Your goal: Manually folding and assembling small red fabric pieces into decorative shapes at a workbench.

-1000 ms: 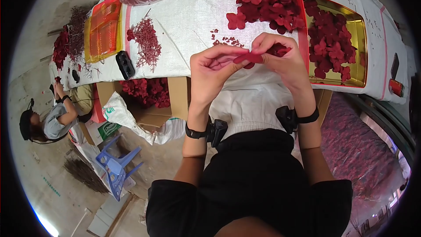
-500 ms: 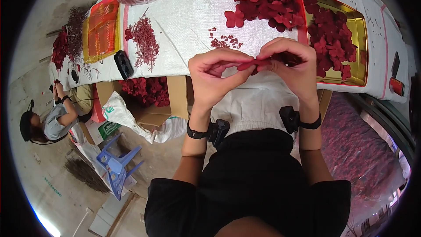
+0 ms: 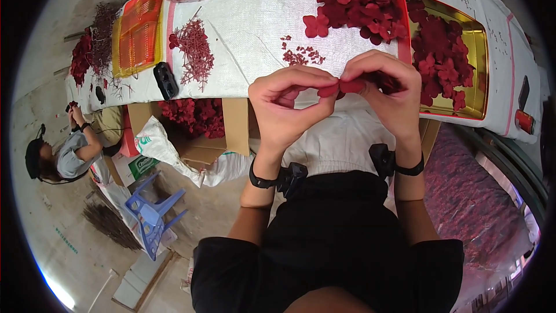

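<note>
Petals (image 3: 351,86) are being pinched between the left hand (image 3: 281,117) and the right hand (image 3: 401,104) over the bench's (image 3: 255,29) near edge, now showing rounded lobes instead of a flatter strip, so the piece is apparently being turned while still being gripped.

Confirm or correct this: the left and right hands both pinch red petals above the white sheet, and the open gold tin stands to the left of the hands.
The side is wrong: the head view shows the open gold tin to the right of the hands. The left hand and right hand do both pinch red petals.
</note>
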`<state>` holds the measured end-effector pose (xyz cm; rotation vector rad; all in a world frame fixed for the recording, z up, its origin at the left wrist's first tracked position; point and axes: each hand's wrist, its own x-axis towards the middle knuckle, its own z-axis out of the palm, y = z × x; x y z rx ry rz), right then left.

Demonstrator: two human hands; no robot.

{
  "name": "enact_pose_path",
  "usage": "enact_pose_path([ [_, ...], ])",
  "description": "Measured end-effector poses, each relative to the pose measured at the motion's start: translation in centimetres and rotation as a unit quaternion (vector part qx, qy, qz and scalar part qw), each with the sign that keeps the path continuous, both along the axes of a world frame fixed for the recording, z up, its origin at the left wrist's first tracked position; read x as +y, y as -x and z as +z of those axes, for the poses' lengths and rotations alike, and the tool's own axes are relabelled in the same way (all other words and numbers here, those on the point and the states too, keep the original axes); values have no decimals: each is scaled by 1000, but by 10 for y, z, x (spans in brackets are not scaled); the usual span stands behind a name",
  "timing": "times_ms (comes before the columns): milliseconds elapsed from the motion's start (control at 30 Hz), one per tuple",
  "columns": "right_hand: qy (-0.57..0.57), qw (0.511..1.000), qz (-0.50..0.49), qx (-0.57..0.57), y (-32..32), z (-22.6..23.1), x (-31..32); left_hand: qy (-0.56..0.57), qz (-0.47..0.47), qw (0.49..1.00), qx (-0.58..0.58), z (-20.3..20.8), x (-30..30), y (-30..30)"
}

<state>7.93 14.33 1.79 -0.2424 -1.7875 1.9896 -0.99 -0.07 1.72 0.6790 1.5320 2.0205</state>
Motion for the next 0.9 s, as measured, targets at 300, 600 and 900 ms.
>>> enact_pose_path([
  [300,-101,993,-59,6,-10,15,-1,3,39,950,310,11,2,0],
  [600,-191,973,-115,63,-16,18,-5,-46,54,903,424,18,9,-4],
  [900,-191,971,-114,91,-15,21,-10,-66,66,906,413,17,6,-4],
])
